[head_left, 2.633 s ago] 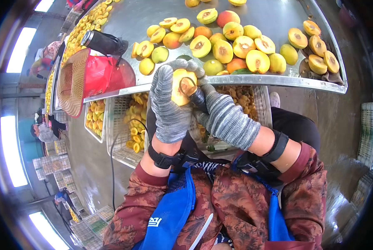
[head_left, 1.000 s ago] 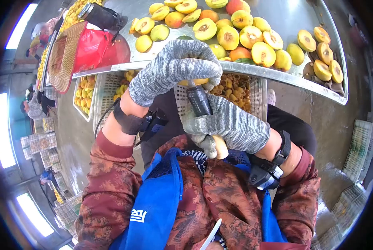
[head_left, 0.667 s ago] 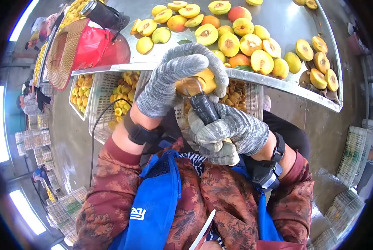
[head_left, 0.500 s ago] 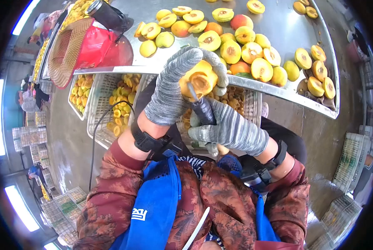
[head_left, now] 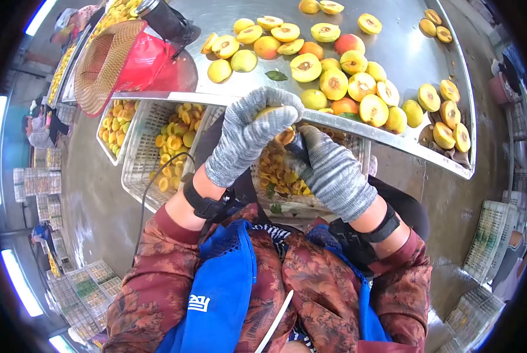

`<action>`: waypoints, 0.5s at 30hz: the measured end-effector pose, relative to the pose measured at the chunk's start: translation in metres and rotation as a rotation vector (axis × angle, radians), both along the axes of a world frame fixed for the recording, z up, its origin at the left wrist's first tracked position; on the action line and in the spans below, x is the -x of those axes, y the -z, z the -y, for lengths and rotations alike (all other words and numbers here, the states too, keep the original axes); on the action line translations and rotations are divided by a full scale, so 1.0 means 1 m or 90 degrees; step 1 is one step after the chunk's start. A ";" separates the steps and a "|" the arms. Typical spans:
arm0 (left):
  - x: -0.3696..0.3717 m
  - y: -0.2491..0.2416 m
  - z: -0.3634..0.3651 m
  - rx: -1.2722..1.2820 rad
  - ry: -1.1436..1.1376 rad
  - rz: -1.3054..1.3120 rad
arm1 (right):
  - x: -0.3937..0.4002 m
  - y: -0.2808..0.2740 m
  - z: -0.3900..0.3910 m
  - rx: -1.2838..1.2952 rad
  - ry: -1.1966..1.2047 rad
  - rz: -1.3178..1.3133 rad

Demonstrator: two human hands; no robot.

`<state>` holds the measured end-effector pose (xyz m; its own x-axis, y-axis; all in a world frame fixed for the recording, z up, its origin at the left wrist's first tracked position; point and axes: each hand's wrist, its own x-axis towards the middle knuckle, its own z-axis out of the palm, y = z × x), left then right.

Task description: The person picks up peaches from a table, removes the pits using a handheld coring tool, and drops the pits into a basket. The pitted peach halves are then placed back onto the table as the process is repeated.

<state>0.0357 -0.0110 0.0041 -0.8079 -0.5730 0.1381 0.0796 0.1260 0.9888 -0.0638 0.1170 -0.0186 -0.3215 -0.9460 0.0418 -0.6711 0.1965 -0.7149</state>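
The peach half (head_left: 273,113), soft, juicy and probably slippery, sits cupped in the gloved left hand (head_left: 249,136) just below the steel table's rim (head_left: 393,139), fingers curled around its skin side, the safest place to grip. The gloved right hand (head_left: 328,170) is clenched on a dark-handled pitting tool (head_left: 299,149) pressed against the flesh, above a white crate (head_left: 363,154) of pits (head_left: 275,173).

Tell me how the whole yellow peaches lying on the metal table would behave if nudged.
The whole peaches look round, so they would probably roll on the smooth metal table. The cut halves resting near them likely stay put. The table looks shiny, perhaps wet, so the fruit may slide easily.
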 end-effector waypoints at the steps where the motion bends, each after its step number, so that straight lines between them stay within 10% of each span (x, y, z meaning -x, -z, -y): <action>1: -0.001 -0.001 0.002 0.000 0.000 0.000 | 0.001 0.001 0.002 -0.047 -0.004 -0.058; 3: -0.012 -0.008 0.015 0.073 -0.027 -0.140 | 0.006 0.005 0.000 -0.116 -0.035 -0.122; 6: -0.056 -0.008 0.050 -0.004 -0.213 0.111 | 0.008 0.013 -0.007 -0.219 -0.051 -0.204; 8: -0.090 0.004 0.089 0.952 -0.336 0.562 | 0.009 0.016 -0.013 -0.191 -0.071 -0.180; 11: -0.074 -0.009 0.104 0.411 -0.335 0.478 | 0.009 0.012 -0.012 -0.176 -0.083 -0.057; 15: -0.003 0.006 0.132 0.667 -0.101 0.441 | 0.010 0.000 -0.007 -0.114 -0.076 0.060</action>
<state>0.0391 -0.1427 -0.0020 -0.8251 -0.5420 0.1596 -0.5009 0.8324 0.2372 -0.0742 0.1235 -0.0184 -0.2019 -0.9671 -0.1546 -0.6289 0.2490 -0.7365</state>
